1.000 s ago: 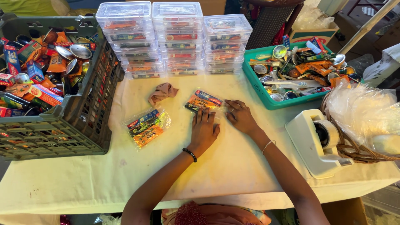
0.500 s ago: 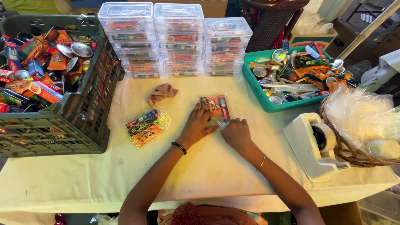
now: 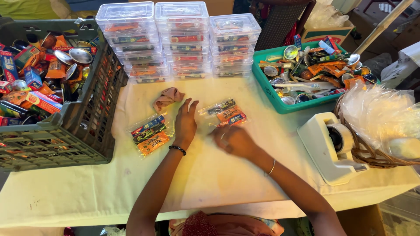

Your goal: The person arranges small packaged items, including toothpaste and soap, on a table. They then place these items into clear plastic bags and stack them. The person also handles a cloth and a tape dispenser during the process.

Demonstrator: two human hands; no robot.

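Note:
My left hand (image 3: 185,123) lies flat on the cream tablecloth with fingers spread, holding nothing. It sits between two clear plastic packets of small colourful items. One packet (image 3: 149,134) is just left of it. The other packet (image 3: 225,113) lies to the right, beyond my right hand (image 3: 234,140). My right hand is blurred, its fingers curled, just below that packet and apart from it; nothing shows in its grip. A crumpled pink cloth (image 3: 167,98) rests just above my left hand.
A dark plastic crate (image 3: 76,131) full of packaged goods stands at left. Stacks of clear lidded boxes (image 3: 179,41) line the back. A teal bin (image 3: 280,100) of items, a white tape dispenser (image 3: 331,146) and a wicker basket (image 3: 372,155) with plastic bags stand at right.
Both hands have let go of the right packet and drawn back toward me. My left hand has shifted left and flattened on the cloth. The packet now lies free.

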